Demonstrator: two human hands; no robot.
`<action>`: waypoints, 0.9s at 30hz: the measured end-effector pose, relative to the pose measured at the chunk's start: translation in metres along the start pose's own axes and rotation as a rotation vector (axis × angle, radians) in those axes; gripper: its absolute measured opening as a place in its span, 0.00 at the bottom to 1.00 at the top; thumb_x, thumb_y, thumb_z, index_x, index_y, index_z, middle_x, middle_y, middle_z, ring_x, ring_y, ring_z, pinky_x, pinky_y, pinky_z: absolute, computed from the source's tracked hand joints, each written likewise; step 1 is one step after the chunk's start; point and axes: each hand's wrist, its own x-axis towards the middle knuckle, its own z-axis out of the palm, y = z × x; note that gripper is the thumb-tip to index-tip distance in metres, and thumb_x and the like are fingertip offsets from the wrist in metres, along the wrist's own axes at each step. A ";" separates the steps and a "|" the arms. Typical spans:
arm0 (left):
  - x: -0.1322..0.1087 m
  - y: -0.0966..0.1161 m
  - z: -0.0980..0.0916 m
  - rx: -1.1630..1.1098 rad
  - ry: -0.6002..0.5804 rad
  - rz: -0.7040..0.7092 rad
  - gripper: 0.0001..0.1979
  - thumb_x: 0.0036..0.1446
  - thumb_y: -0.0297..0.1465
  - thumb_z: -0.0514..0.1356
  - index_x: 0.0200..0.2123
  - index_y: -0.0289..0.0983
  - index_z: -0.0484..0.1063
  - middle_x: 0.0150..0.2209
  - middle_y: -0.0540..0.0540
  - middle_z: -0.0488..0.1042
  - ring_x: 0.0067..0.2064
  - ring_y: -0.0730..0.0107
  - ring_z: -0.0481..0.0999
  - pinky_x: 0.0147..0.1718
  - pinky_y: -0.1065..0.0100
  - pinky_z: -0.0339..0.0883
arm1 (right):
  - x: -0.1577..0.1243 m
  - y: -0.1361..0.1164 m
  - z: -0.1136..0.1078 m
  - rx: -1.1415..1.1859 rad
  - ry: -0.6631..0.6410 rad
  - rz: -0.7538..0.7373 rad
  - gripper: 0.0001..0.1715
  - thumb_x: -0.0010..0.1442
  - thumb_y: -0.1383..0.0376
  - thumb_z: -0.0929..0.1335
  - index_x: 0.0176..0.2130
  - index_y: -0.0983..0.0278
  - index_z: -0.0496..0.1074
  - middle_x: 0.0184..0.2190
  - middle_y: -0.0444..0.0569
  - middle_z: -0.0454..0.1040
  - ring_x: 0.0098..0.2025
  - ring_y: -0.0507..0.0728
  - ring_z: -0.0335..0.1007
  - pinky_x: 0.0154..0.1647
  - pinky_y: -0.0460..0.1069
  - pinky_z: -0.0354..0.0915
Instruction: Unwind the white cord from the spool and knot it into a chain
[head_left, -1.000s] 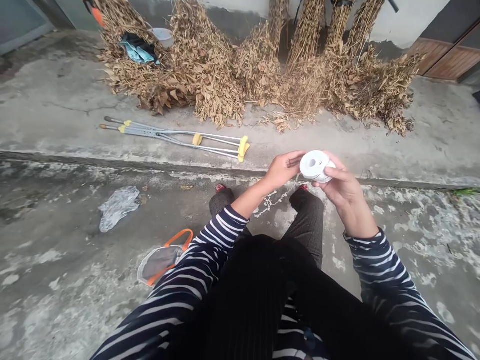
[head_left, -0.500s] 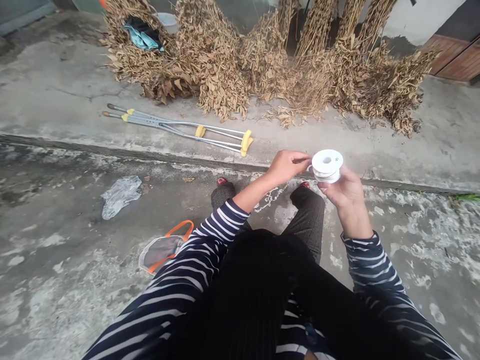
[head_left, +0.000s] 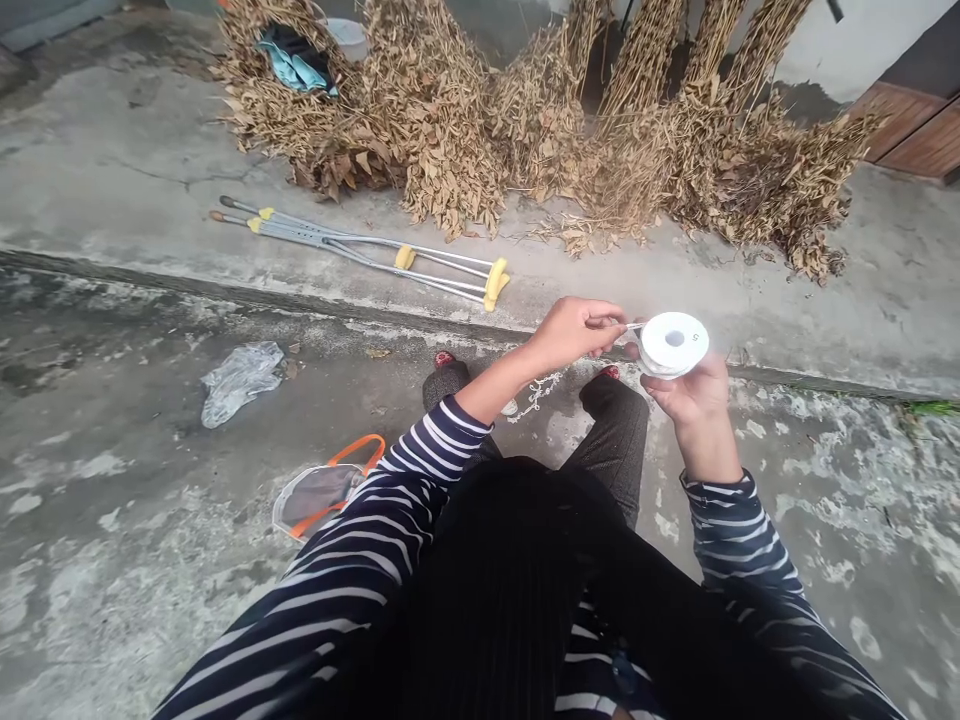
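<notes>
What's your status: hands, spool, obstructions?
Right hand holds white spool. Left hand pinches white strand at spool's left side. No obstruction seen; crutches lie apart on ledge.

Crutches [head_left: 405, 257] on ledge [head_left: 135, 150], dried plants [head_left: 450, 130] behind; crumpled plastic [head_left: 241, 382], orange-handled bag [head_left: 319, 493] on ground [head_left: 112, 570]

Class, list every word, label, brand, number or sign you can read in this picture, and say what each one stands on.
"5": a small dark mark on the upper face of the white spool in the right hand; it is small and turned, so it could be an "S".
No other text can be read, including on the crutches or the plastic bag.
</notes>
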 end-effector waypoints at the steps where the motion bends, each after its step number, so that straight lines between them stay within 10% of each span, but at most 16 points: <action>1: -0.002 0.002 -0.001 0.019 -0.005 0.013 0.12 0.58 0.35 0.69 0.40 0.31 0.82 0.21 0.52 0.72 0.22 0.79 0.68 0.25 0.73 0.64 | -0.001 0.001 -0.001 -0.030 -0.014 -0.014 0.32 0.41 0.51 0.80 0.45 0.56 0.73 0.52 0.51 0.76 0.42 0.59 0.75 0.19 0.44 0.64; 10: -0.019 0.023 -0.013 -0.084 -0.260 -0.091 0.23 0.54 0.50 0.71 0.29 0.33 0.80 0.19 0.48 0.72 0.21 0.78 0.69 0.24 0.72 0.64 | -0.010 -0.005 0.010 -0.269 -0.163 -0.241 0.30 0.28 0.56 0.86 0.34 0.58 0.80 0.44 0.47 0.74 0.36 0.54 0.71 0.35 0.49 0.68; 27: -0.013 0.027 -0.045 -0.120 -0.490 -0.286 0.21 0.51 0.48 0.72 0.25 0.35 0.78 0.21 0.45 0.75 0.24 0.72 0.73 0.28 0.66 0.70 | -0.022 -0.015 0.029 -0.748 -0.317 -0.438 0.25 0.44 0.59 0.84 0.44 0.50 0.85 0.46 0.49 0.76 0.48 0.60 0.72 0.55 0.58 0.69</action>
